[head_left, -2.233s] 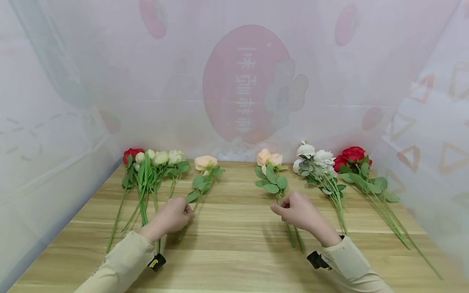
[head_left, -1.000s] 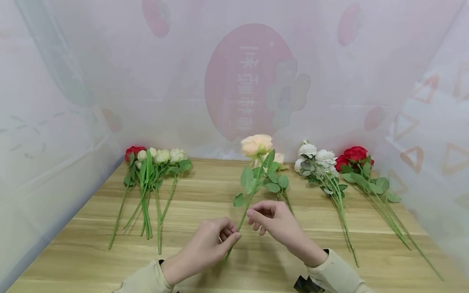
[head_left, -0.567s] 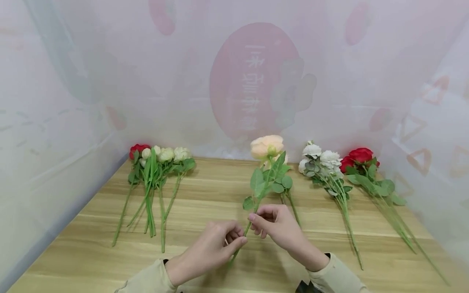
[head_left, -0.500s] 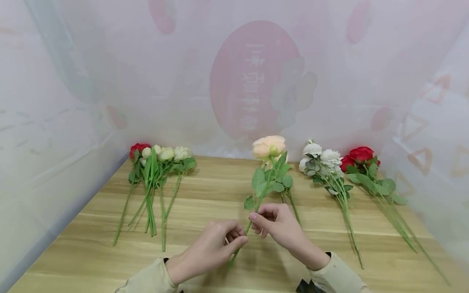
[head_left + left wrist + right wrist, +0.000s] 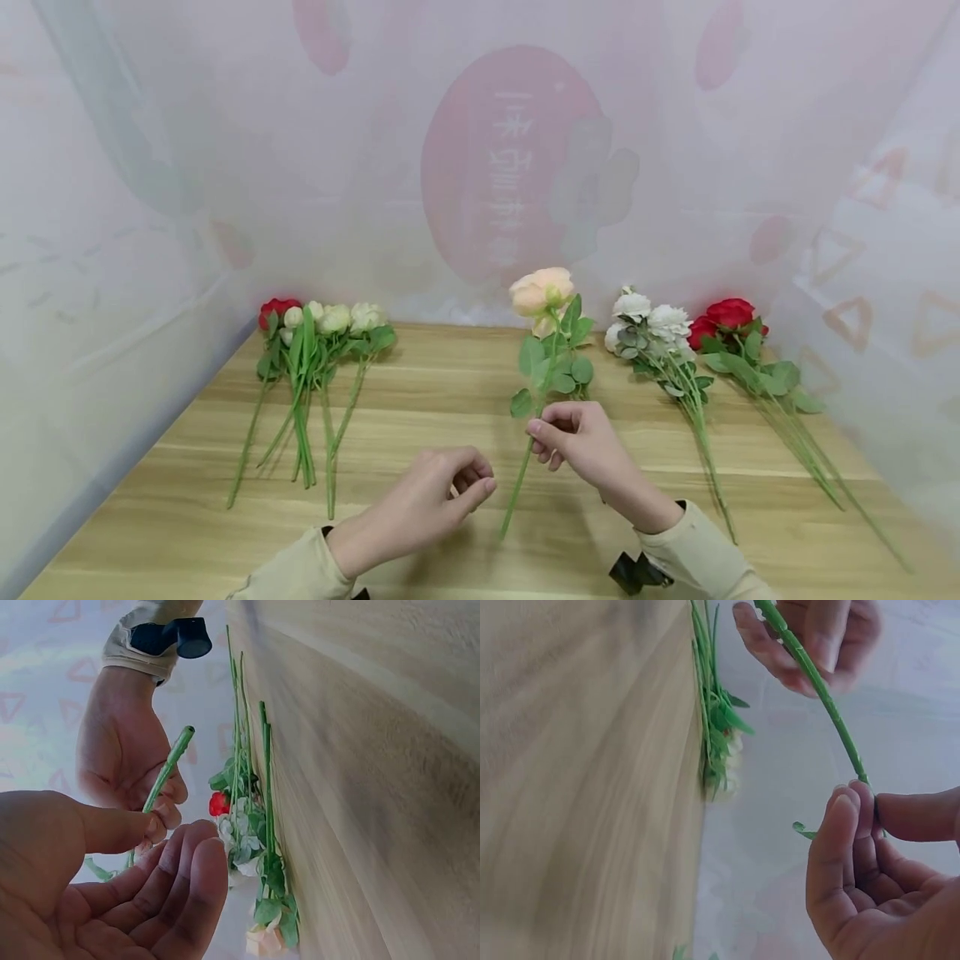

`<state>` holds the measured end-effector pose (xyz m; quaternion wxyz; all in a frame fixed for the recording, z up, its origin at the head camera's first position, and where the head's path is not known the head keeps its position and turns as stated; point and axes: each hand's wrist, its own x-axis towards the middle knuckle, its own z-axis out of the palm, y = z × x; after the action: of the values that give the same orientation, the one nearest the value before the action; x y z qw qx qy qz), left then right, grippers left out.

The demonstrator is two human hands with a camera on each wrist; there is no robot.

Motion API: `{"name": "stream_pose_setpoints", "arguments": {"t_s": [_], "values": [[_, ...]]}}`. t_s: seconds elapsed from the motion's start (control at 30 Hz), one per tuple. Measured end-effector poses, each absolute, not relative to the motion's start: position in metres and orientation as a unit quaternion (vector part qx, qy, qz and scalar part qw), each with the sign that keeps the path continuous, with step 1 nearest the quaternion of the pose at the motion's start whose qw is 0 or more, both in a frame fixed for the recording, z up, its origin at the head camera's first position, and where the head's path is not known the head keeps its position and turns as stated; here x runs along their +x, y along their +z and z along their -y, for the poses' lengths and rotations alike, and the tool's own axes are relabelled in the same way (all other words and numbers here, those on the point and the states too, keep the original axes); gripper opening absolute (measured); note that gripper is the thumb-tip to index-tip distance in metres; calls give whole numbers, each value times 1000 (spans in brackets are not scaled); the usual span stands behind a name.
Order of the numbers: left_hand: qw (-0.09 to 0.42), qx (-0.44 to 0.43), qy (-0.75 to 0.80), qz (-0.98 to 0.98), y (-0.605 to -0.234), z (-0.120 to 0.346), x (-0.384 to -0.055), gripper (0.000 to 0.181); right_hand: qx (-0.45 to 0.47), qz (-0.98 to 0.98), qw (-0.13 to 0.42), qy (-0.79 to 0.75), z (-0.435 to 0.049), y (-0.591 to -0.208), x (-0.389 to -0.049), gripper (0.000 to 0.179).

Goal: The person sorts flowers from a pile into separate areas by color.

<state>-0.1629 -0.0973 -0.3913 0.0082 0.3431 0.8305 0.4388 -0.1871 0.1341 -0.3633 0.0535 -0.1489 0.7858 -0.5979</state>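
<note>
My right hand pinches the green stem of a peach artificial rose between thumb and fingertips, just below its leaves. The rose is held above the table with its bloom up and its bare stem end slanting down toward the left. My left hand is left of the lower stem, loosely curved, with nothing in its fingers. In the left wrist view the cut end of the stem shows beyond the left thumb. More peach roses lie on the table behind the held one, partly hidden by it in the head view.
White flowers and red roses lie at the right of the wooden table. At the left is a bunch of cream flowers with one red bloom. A printed cloth wall stands behind.
The left hand lifted the peach rose from the left and brought it to the middle. The right hand left the other peach stems and took hold of it; the left hand has let go.
</note>
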Motion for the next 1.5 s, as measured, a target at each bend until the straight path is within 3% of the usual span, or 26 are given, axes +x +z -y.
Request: {"name": "stream_pose_setpoints", "arguments": {"t_s": [0.27,0.7,1.03,1.5], "values": [[39,314,416,-852,-399,113,-164,6,-93,-833,39,-545,-159,-361,-205,18],[28,286,371,-883,-400,148,-172,9,-87,-931,36,-352,-194,-352,-252,44],[26,294,353,-888,-396,147,-177,13,-80,-968,-2,-236,-195,-371,-281,54],[33,306,344,-887,-384,139,-179,13,-83,-982,-25,-166,-181,-389,-289,53]]}}
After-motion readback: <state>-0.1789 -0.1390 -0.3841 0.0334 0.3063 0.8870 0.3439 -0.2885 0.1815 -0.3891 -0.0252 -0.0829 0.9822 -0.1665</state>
